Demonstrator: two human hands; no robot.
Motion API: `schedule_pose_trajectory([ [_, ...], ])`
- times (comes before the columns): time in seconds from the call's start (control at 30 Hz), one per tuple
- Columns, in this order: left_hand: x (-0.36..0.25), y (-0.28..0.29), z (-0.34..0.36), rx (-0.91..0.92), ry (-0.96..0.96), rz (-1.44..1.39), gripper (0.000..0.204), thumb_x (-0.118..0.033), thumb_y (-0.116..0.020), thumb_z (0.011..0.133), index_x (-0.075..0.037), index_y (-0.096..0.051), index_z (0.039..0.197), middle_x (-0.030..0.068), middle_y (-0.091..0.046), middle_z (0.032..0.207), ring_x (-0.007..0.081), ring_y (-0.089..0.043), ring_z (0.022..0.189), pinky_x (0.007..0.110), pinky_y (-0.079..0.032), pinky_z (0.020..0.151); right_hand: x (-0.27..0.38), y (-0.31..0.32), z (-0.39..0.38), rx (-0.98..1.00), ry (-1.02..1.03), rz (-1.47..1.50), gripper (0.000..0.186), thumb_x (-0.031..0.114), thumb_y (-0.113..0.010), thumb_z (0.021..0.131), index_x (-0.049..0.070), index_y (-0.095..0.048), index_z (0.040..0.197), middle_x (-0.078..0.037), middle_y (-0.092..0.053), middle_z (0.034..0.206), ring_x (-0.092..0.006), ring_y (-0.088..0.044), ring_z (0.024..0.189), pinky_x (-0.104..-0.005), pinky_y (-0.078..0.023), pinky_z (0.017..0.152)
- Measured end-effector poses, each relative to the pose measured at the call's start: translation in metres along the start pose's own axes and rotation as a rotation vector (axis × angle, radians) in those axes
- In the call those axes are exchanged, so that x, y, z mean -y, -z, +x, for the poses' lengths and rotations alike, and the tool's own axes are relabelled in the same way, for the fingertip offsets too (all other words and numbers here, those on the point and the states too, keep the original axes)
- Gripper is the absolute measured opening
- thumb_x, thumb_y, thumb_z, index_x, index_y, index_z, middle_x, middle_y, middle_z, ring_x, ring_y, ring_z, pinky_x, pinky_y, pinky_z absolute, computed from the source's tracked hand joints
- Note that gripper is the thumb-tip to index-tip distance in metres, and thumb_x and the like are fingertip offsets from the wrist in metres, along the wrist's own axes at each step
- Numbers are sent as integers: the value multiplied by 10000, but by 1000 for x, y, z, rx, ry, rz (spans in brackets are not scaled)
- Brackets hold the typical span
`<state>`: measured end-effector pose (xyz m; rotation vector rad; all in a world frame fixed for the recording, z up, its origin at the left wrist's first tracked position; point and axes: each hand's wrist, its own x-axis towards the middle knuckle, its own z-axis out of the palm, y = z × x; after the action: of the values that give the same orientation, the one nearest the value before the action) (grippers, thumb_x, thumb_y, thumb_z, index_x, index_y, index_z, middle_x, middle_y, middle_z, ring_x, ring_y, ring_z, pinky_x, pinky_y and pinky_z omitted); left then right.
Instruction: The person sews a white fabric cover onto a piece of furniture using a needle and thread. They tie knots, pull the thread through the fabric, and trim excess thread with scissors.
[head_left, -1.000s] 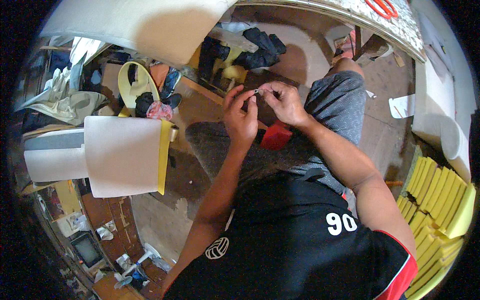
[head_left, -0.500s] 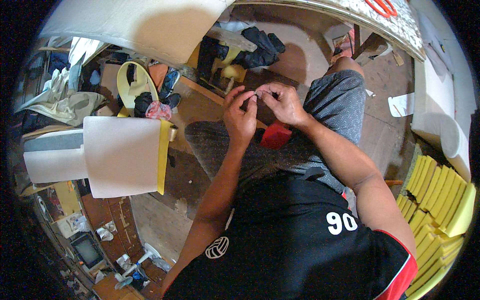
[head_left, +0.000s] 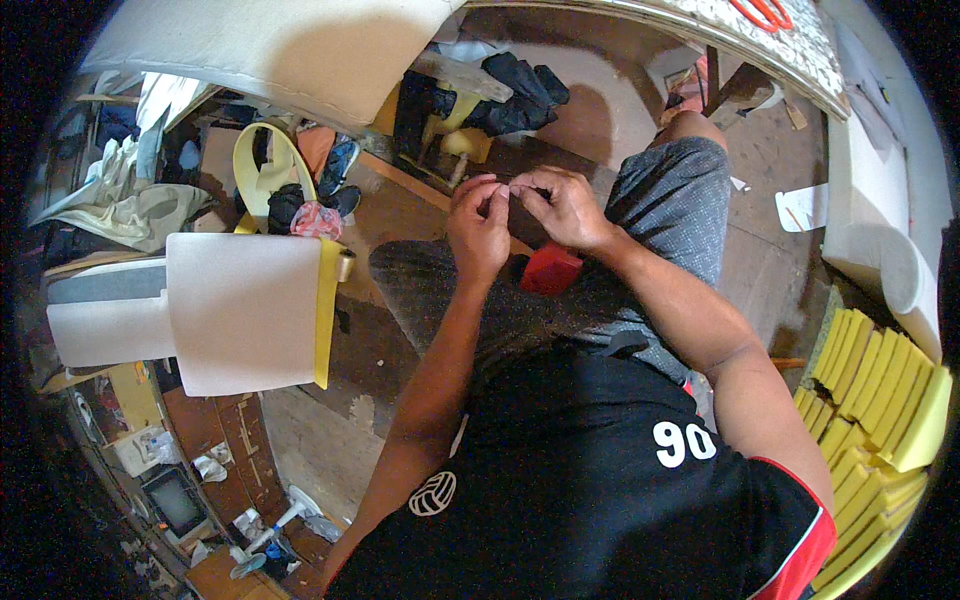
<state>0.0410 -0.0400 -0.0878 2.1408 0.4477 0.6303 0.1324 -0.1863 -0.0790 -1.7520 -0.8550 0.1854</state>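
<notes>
My left hand (head_left: pixel 478 228) and my right hand (head_left: pixel 563 205) meet in front of me over my lap, fingertips pinched together on a tiny pale object (head_left: pixel 508 186) too small to identify. Below the hands a red object (head_left: pixel 549 270) rests between my knees on my grey shorts (head_left: pixel 672 215). My forearms rise from my black shirt at the bottom of the view.
A white foam cushion with a yellow edge (head_left: pixel 245 312) lies to my left. Yellow foam pieces (head_left: pixel 878 385) are stacked at the right. Dark clothes and shoes (head_left: pixel 490 95) lie ahead under a large white cushion (head_left: pixel 290 45). Cloth and clutter cover the floor at left.
Both hands have shifted slightly while staying pinched together on the small object; nothing else moved.
</notes>
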Motion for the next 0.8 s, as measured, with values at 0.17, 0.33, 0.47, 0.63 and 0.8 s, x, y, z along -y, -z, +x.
schedule_pose_trajectory([
  [0.17,2,-3,-1,-16,115,-96,180,-192,-606,1006,-20,-619,1055,116,-699,1097,251,-650,1043,373,-514,939,1,-3,1,-39,-10,39,187,141,-636,914,5,-717,1014,-201,-721,1006,-384,-694,958,-439,-558,860],
  [0.33,2,7,5,50,320,-376,178,-215,-540,1045,-44,-570,1081,112,-681,1059,229,-666,1011,374,-565,867,-3,0,1,12,45,-44,141,90,-643,917,-11,-696,1000,-199,-696,933,-363,-691,868,-416,-542,769],
  [0.47,1,3,2,-2,303,-613,163,-202,-532,1047,-53,-538,1113,125,-665,1087,265,-681,1013,405,-578,853,3,-3,4,37,-28,5,154,97,-591,926,-7,-692,979,-206,-701,969,-394,-681,913,-446,-544,812],
  [0.63,-4,2,-1,-11,362,-862,163,-179,-518,1048,-50,-505,1146,164,-636,1149,337,-685,1050,447,-589,865,7,3,4,112,-155,63,192,151,-601,945,20,-703,1042,-196,-711,991,-389,-687,940,-434,-547,855],
  [0.8,8,11,-3,113,335,-624,249,-206,-502,1063,-5,-471,1206,164,-589,1165,288,-712,935,400,-611,847,-18,-6,-1,-19,-116,84,274,246,-667,938,48,-711,1121,-180,-708,1089,-344,-681,1032,-410,-539,913],
])
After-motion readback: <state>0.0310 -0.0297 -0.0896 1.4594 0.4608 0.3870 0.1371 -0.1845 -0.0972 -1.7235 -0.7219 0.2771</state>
